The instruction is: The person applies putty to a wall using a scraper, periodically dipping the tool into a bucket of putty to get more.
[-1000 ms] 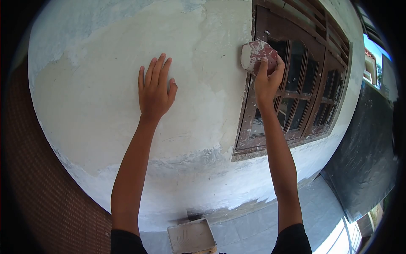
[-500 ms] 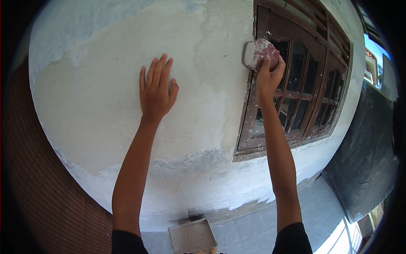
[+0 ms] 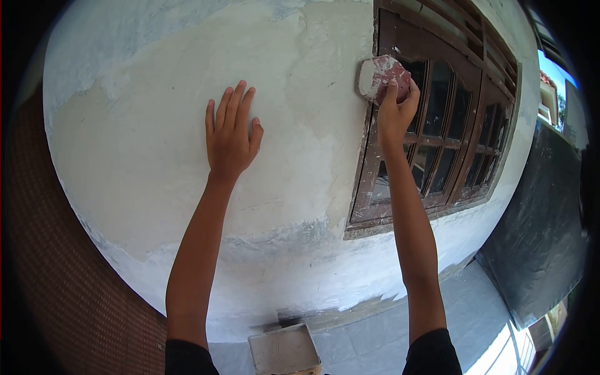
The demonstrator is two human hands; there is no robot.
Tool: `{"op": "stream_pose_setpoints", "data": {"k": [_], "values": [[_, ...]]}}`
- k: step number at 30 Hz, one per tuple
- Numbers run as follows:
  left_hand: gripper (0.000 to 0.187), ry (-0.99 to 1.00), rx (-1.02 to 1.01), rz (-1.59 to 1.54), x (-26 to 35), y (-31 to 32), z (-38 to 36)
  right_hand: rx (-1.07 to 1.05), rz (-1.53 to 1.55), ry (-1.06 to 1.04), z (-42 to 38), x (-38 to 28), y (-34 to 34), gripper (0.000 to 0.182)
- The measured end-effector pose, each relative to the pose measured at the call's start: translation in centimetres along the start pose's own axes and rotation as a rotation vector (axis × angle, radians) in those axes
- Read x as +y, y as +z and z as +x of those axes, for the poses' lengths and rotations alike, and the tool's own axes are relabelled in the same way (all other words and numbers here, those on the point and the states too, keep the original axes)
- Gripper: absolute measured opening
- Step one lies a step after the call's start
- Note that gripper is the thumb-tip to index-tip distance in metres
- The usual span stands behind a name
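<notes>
My left hand (image 3: 232,132) lies against the off-white wall (image 3: 169,150), fingers stretched out and slightly apart, holding nothing. To the right, my right hand (image 3: 397,115) grips a dark red putty spreader (image 3: 395,74), flat and smeared with whitish plaster. Its left edge is at the wall beside the upper left part of the brown window frame (image 3: 359,203). My thumb presses on the face towards me; the fingers behind are partly hidden. Patches of smoother cream coating and rougher bluish-white surface show on the wall.
A shallow tray (image 3: 286,350) of pale putty stands low in front of me, over the grey floor (image 3: 369,331). Brown window shutters (image 3: 444,119) with glass panes are at right. A woven brown panel (image 3: 56,250) borders the left; a black sheet (image 3: 537,219) hangs far right.
My right hand and the putty spreader have shifted very slightly left and up along the window's edge. My left hand stays practically in place on the wall.
</notes>
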State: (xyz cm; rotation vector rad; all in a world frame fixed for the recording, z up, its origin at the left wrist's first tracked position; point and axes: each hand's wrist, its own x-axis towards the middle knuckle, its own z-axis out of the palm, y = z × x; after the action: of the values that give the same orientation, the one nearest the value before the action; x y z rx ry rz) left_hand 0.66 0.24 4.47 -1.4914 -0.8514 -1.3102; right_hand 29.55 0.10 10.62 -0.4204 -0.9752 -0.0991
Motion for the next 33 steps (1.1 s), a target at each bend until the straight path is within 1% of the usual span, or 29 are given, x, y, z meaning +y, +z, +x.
{"op": "stream_pose_setpoints", "data": {"k": [1,3,5,6,7,9,10,11,13,14,16,17,19,20,22,23,25,26,28,29,31,32,33], "values": [[0.053,0.001,-0.001,0.001,0.1,0.0,0.0,-0.001,-0.001,-0.001,-0.8,0.0,0.2,0.036],[0.053,0.004,0.003,-0.004,0.0,0.1,0.0,-0.269,-0.030,-0.169,-3.1,-0.2,1.1,0.037],[0.053,0.009,0.001,-0.012,-0.1,0.1,-0.1,-0.452,-0.358,-0.322,-5.5,-1.2,1.3,0.039],[0.053,0.013,-0.001,-0.015,-0.2,0.0,-0.1,-0.497,-0.333,-0.352,-5.9,-1.3,1.6,0.041],[0.053,0.017,-0.003,-0.018,-0.3,0.0,0.0,-0.494,-0.333,-0.351,-5.5,-0.7,1.4,0.041],[0.053,0.017,-0.001,-0.012,-0.2,0.0,0.0,-0.225,-0.342,-0.283,-3.0,0.8,1.1,0.041],[0.053,0.012,-0.005,-0.008,-0.2,0.0,0.0,-0.135,-0.331,-0.215,-1.6,1.2,0.4,0.041],[0.053,0.010,-0.003,-0.003,-0.2,0.0,0.0,-0.138,-0.326,-0.216,-0.5,1.3,-0.1,0.041],[0.053,0.005,0.003,-0.002,-0.1,0.1,-0.1,0.097,-0.139,-0.125,1.0,1.2,-1.0,0.042],[0.053,0.002,0.003,-0.002,0.0,0.1,-0.1,0.094,-0.140,-0.126,0.7,0.6,-0.9,0.042],[0.053,0.004,0.005,0.005,0.1,0.1,0.0,-0.090,0.105,-0.007,-1.0,-0.9,-0.4,0.042],[0.053,0.003,0.003,0.004,0.1,0.0,0.0,-0.090,0.102,-0.004,-2.4,-0.9,-0.1,0.042],[0.051,0.005,0.013,0.009,0.0,-0.1,0.0,-0.448,-0.239,-0.324,-4.8,-0.6,0.4,0.044],[0.051,0.006,0.013,0.009,-0.1,-0.1,0.0,-0.447,-0.239,-0.324,-5.2,-0.8,0.4,0.044],[0.050,0.013,0.010,0.000,-0.3,-0.1,0.0,-0.533,-0.466,-0.374,-5.6,-1.1,0.2,0.045],[0.050,0.015,0.011,0.000,-0.2,-0.1,0.0,-0.531,-0.466,-0.375,-4.7,-0.2,0.0,0.045],[0.050,0.002,0.014,0.012,-0.1,-0.1,0.0,-0.186,-0.346,-0.236,-1.8,2.3,-0.8,0.042],[0.050,0.001,0.014,0.013,-0.1,-0.1,0.0,-0.187,-0.345,-0.236,-1.3,1.7,-1.2,0.042],[0.053,0.000,-0.003,-0.004,0.0,0.0,0.0,0.051,-0.050,-0.014,-0.5,-0.2,-1.7,0.038],[0.053,0.000,-0.002,-0.006,0.1,0.0,0.0,0.051,-0.052,-0.014,-0.9,-0.2,-1.8,0.038],[0.054,0.005,0.003,0.001,-0.1,0.1,-0.1,-0.195,0.057,-0.081,-2.9,-0.2,-1.6,0.036],[0.054,0.006,0.002,-0.001,-0.1,0.1,0.0,-0.301,0.055,-0.091,-4.6,-0.1,-1.2,0.038],[0.054,0.007,-0.001,-0.006,-0.1,0.0,0.0,-0.383,-0.183,-0.251,-6.0,-0.2,-0.8,0.040]]}}
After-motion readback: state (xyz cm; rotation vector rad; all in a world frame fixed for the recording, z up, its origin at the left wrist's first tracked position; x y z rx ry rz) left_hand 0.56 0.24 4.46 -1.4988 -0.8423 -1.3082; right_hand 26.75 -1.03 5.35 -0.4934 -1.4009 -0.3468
